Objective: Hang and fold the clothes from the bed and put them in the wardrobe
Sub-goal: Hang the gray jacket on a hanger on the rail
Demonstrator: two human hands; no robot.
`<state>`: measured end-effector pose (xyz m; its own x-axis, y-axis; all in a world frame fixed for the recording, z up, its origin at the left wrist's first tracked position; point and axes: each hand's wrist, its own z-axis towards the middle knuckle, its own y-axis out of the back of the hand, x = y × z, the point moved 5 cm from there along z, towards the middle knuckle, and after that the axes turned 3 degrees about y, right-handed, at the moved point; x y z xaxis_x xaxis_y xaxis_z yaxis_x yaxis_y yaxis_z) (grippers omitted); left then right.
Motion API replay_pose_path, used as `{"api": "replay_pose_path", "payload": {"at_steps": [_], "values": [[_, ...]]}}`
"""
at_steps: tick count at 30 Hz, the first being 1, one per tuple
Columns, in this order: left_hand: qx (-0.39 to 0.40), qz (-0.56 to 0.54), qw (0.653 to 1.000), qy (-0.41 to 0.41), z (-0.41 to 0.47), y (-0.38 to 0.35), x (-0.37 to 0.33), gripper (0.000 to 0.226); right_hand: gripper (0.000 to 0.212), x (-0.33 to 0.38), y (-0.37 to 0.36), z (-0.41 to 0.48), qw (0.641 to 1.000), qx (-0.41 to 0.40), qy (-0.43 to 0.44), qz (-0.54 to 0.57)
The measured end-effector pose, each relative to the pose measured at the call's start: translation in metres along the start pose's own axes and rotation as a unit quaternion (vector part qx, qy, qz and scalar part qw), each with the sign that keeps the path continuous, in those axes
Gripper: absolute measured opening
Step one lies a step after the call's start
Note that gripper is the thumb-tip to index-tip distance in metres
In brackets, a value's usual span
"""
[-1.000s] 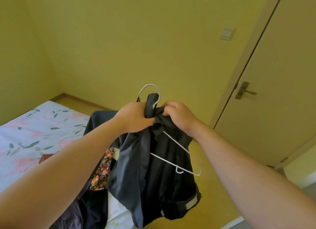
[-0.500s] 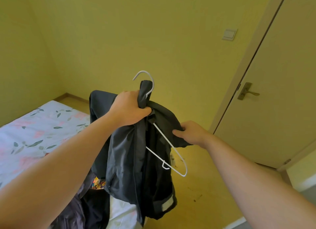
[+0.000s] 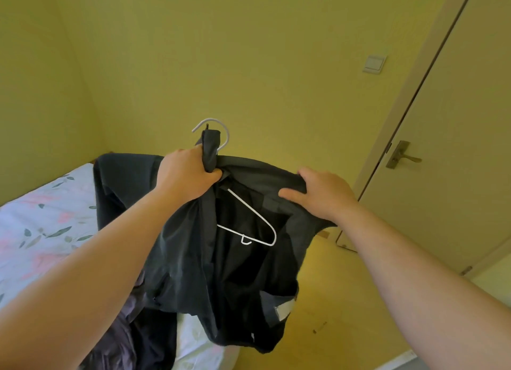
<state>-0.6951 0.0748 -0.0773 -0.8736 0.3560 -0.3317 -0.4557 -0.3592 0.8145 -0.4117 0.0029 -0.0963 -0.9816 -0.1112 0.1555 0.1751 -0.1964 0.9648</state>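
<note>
A dark grey jacket [image 3: 193, 248] hangs in the air in front of me, above the bed's corner. A white wire hanger [image 3: 250, 220] sits partly inside it, its hook poking out above the collar. My left hand [image 3: 185, 173] is closed around the collar and the hanger's neck. My right hand [image 3: 322, 194] grips the jacket's right shoulder fabric and holds it spread out to the right. The hanger's left half is hidden by cloth.
The bed [image 3: 41, 220] with a floral sheet lies at the left, with more dark clothes [image 3: 132, 339] piled on its near corner. A closed door [image 3: 453, 148] with a metal handle stands at the right. Yellow floor [image 3: 340, 314] stretches below.
My right hand let go near the collar, dropped, then rose and took the right shoulder fabric, pulling it outwards. The jacket has opened wider and been lifted; my left hand kept its hold.
</note>
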Motion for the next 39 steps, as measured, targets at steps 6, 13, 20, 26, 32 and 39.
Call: {"api": "replay_pose_path", "payload": {"at_steps": [6, 13, 20, 26, 32, 39], "values": [[-0.022, 0.065, 0.997, -0.019, -0.001, -0.006, -0.006, 0.034, 0.063, 0.007, 0.013, 0.008, 0.991, 0.047, -0.028, -0.118], [0.003, -0.028, 0.998, 0.063, -0.004, -0.02, -0.003, 0.057, 0.026, 0.02, 0.013, 0.008, 0.939, -0.031, -0.124, 0.319], [0.054, -0.265, 0.961, 0.049, -0.004, -0.031, -0.021, 0.029, 0.031, 0.059, 0.009, 0.002, 0.751, -0.01, -0.146, 0.644], [0.073, -0.381, 0.921, 0.023, -0.002, -0.035, -0.036, 0.017, 0.027, 0.054, 0.008, -0.024, 0.806, 0.029, -0.051, 0.588], [0.11, -0.413, 0.904, -0.011, 0.008, -0.046, -0.08, 0.024, 0.032, 0.043, 0.03, -0.058, 0.966, -0.244, -0.07, 0.04], [0.184, -0.426, 0.88, -0.102, 0.003, -0.064, -0.14, 0.02, 0.036, 0.016, 0.028, -0.093, 0.961, -0.231, -0.151, 0.016]]}}
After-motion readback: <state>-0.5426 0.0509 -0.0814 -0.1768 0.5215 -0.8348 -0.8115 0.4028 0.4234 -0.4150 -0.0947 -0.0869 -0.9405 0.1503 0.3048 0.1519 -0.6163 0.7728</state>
